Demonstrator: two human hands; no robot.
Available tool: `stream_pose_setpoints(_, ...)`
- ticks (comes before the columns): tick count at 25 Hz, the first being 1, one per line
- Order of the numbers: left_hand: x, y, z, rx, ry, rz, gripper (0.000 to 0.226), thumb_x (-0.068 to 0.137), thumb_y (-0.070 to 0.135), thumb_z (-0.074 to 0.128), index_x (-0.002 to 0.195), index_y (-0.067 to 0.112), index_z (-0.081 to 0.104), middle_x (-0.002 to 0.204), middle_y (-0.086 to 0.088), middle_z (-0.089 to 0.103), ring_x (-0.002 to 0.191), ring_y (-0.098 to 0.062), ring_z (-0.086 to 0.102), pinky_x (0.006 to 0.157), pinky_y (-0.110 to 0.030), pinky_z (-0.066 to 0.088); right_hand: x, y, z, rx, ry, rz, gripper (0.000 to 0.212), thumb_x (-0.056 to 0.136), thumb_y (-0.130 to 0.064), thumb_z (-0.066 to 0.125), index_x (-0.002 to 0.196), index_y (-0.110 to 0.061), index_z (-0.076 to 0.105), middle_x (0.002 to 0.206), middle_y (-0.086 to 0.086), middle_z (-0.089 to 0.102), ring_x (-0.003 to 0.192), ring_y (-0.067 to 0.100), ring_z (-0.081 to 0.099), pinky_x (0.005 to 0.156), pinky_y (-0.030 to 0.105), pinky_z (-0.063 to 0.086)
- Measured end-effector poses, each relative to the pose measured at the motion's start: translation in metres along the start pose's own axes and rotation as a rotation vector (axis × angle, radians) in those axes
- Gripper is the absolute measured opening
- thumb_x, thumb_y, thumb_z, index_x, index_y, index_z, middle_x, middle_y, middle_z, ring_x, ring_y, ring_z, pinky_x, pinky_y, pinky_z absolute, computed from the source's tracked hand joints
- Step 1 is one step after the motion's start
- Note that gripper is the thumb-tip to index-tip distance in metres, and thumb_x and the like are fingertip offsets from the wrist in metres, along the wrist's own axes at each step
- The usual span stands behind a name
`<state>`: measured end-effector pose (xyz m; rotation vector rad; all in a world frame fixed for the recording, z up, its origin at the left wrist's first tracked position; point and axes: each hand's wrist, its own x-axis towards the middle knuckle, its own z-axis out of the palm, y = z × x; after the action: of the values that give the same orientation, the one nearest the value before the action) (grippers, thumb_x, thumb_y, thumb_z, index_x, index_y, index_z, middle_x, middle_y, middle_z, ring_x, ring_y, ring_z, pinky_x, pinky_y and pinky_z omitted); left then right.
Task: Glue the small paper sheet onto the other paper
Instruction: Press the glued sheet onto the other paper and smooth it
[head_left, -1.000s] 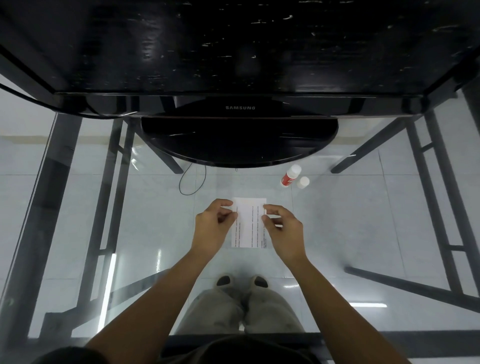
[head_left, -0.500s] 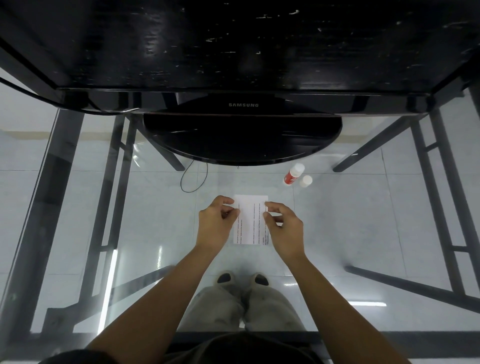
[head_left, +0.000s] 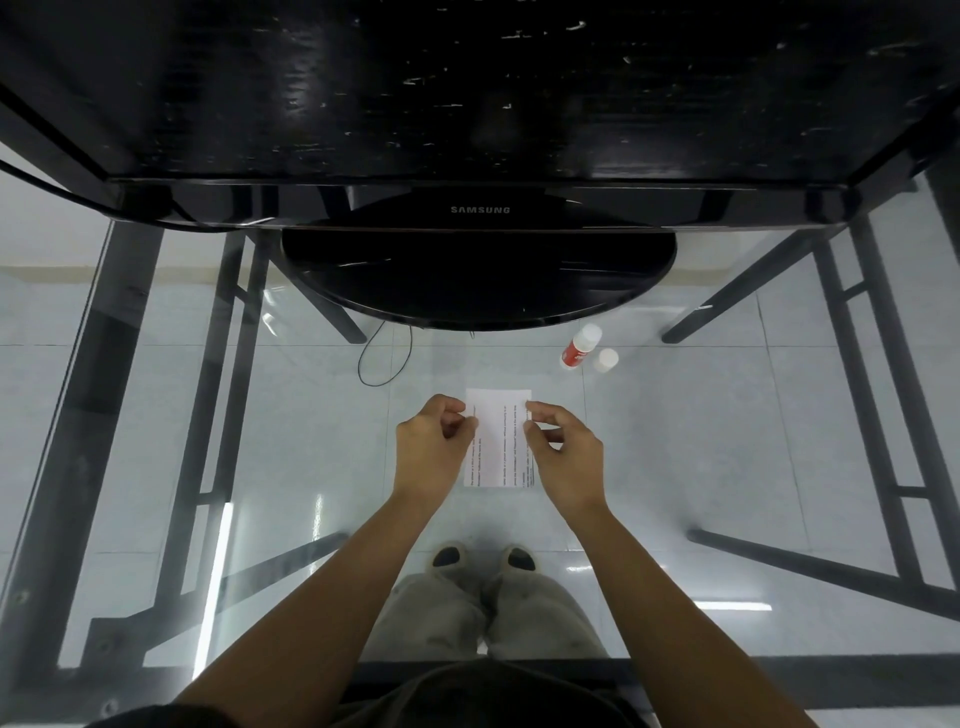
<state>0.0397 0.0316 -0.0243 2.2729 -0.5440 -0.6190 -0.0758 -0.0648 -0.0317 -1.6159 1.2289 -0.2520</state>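
Seemingly aligning the small paper sheet (head_left: 491, 415), pinched edgewise by left hand (head_left: 434, 441) and right hand (head_left: 566, 454), over the other paper (head_left: 493, 478). Next: press flat.

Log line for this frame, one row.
phase: positioning paper sheet | left hand: pinches left edge | right hand: pinches right edge | glue stick, cap: untouched on glass table

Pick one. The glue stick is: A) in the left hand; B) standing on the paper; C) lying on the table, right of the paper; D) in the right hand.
C: the glue stick lies on the table, while the left hand and right hand pinch the paper.
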Motion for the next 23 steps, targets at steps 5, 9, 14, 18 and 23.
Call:
stream_pose_setpoints(5,0.0004,0.0011,0.0005,0.003,0.002,-0.015,0.02,0.085,0.017,0.066,0.1,0.006,0.062,0.095,-0.008,0.071,0.069,-0.009,0.058,0.057,0.002,0.042,0.0003,0.0003,0.0001,0.009,0.01,0.005,0.019,0.091,-0.023,0.056,0.108,-0.026,0.063,0.122,-0.004,0.062,0.079,0.005,0.055,0.058,0.002,0.044)
stream_pose_setpoints(9,-0.0017,0.0019,0.0013,0.014,0.004,-0.014,0.02,0.085,0.017,0.066,0.101,0.007,0.061,0.095,-0.008,0.071,0.069,-0.008,0.058,0.053,-0.002,0.043,-0.0009,0.0012,0.0,0.034,0.014,0.025,0.019,0.091,-0.024,0.056,0.108,-0.029,0.063,0.121,-0.005,0.062,0.078,0.004,0.056,0.056,0.005,0.044)
stream_pose_setpoints(14,-0.0003,0.0035,0.0016,0.019,-0.012,-0.03,0.019,0.085,0.018,0.065,0.101,0.007,0.06,0.096,-0.008,0.071,0.07,-0.01,0.058,0.053,-0.003,0.042,-0.0002,0.0016,0.0024,0.017,0.031,0.015,0.02,0.09,-0.023,0.058,0.109,-0.025,0.064,0.121,-0.004,0.063,0.078,0.003,0.055,0.058,0.002,0.044)
stream_pose_setpoints(18,-0.0002,0.0045,0.0026,0.014,-0.012,-0.05,0.017,0.086,0.017,0.064,0.099,0.008,0.059,0.094,-0.007,0.07,0.07,-0.01,0.059,0.051,-0.003,0.043,-0.0002,0.0029,0.0044,-0.003,0.053,-0.022,0.02,0.09,-0.02,0.059,0.109,-0.021,0.064,0.121,-0.002,0.063,0.078,0.005,0.055,0.059,0.0,0.043)
stream_pose_setpoints(23,0.0005,0.0053,0.0046,0.019,-0.002,-0.04,0.016,0.086,0.014,0.064,0.1,0.007,0.06,0.089,-0.008,0.07,0.068,-0.011,0.059,0.052,-0.003,0.042,-0.0007,0.0049,0.007,-0.036,0.089,-0.09,0.02,0.089,-0.018,0.059,0.109,-0.017,0.065,0.118,0.001,0.064,0.082,0.01,0.06,0.059,-0.002,0.041)
